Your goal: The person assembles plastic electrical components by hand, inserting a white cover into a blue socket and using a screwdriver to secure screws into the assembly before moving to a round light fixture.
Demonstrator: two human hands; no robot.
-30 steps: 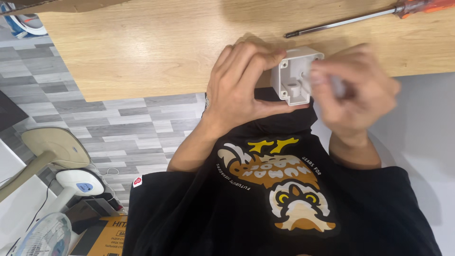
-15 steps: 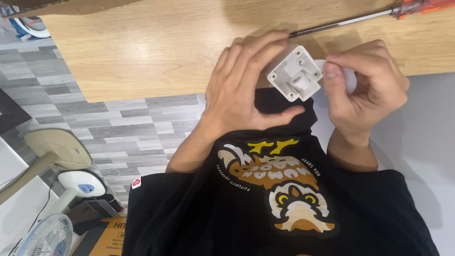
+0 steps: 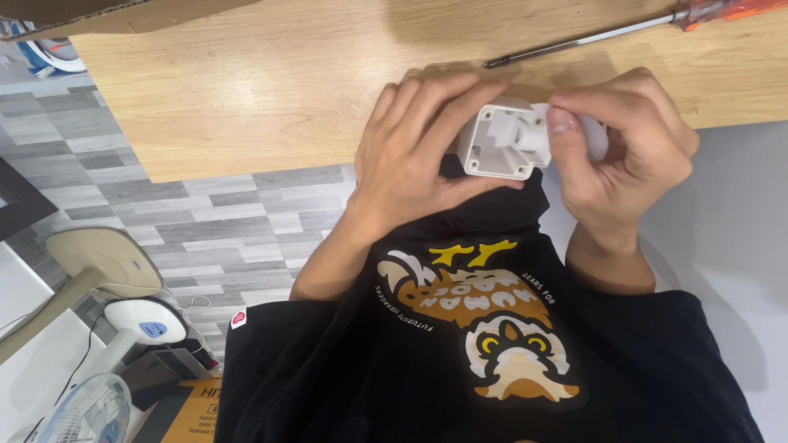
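Observation:
My left hand (image 3: 414,152) grips a small white square plastic box (image 3: 497,148), its open back side with inner ribs and corner holes turned toward me. My right hand (image 3: 624,139) pinches a white piece at the box's right edge, thumb pressed on it. Both hands hover just off the near edge of the wooden table (image 3: 271,82), above my black printed shirt (image 3: 492,353).
A long screwdriver (image 3: 607,31) with an orange handle lies on the table beyond my hands. On the grey tiled floor to the left stand a white fan (image 3: 82,410), a beige fan base (image 3: 103,262) and a cardboard box (image 3: 193,414).
The white box has been turned in my hands, and both hands have shifted slightly while keeping hold of it.

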